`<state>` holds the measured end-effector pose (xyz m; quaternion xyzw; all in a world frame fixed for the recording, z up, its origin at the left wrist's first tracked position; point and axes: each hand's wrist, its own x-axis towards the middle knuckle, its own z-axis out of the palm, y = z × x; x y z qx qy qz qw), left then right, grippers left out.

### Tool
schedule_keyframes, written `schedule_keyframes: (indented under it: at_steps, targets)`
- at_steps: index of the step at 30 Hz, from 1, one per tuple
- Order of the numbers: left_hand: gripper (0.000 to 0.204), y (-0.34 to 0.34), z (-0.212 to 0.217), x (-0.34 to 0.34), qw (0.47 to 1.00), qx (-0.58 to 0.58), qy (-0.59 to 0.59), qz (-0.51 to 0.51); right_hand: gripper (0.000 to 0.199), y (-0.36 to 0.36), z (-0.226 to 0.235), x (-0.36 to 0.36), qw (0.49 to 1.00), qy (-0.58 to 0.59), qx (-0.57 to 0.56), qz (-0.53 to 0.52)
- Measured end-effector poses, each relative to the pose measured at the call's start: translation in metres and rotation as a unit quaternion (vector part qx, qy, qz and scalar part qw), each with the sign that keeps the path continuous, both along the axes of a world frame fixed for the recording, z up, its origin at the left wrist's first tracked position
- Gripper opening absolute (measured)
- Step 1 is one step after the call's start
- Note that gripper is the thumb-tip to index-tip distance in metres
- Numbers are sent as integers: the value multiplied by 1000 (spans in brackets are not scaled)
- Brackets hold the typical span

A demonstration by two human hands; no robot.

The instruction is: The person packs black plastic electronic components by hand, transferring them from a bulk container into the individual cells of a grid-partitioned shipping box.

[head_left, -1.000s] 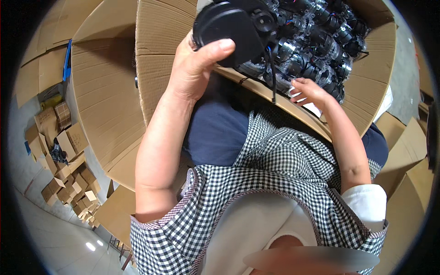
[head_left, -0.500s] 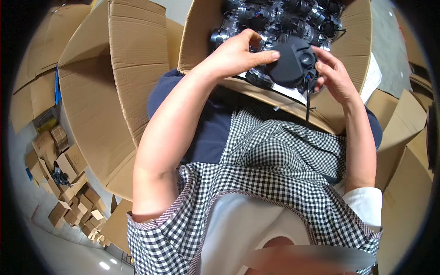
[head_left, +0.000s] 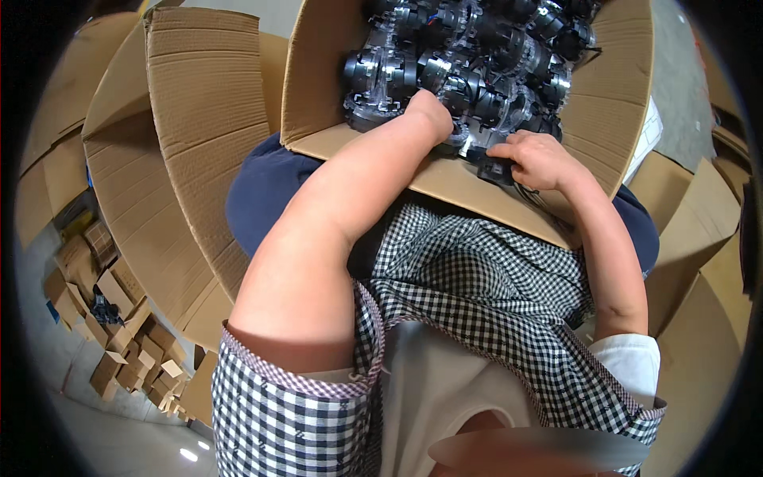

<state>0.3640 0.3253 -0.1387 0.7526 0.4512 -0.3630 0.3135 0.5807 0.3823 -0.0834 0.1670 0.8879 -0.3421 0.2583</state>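
Both of my arms reach into an open cardboard box (head_left: 469,188) on my lap. My left hand (head_left: 431,115) is down among black and clear plastic units (head_left: 381,71), its fingers hidden behind the hand. My right hand (head_left: 540,159) is by the near wall of the box, its fingers bent round a black plastic unit with a cable (head_left: 496,170). That unit sits low against the near wall and is partly covered by the hand. Its thin black cable (head_left: 548,208) trails over the wall toward me.
Tall cardboard flaps (head_left: 208,119) rise on my left. More open cartons (head_left: 675,199) stand on my right, beside a white printed sheet (head_left: 648,131). Several small cartons (head_left: 139,362) lie on the grey floor at the far left.
The black unit, held up between both hands earlier, is lower in the box at its near wall. My left hand has left it and reached among the other units; my right hand moved down with it.
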Motion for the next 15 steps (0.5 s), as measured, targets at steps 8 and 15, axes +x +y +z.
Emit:
schedule_keyframes:
  at_steps: [8,15]
  targets:
    - [20,-4,44,-56,987,141,-29,65,51,-23,-50,-27,999,42,8,-17]
    - [20,-18,164,-74,937,288,-120,160,45,-54,-86,-18,985,93,51,-132]
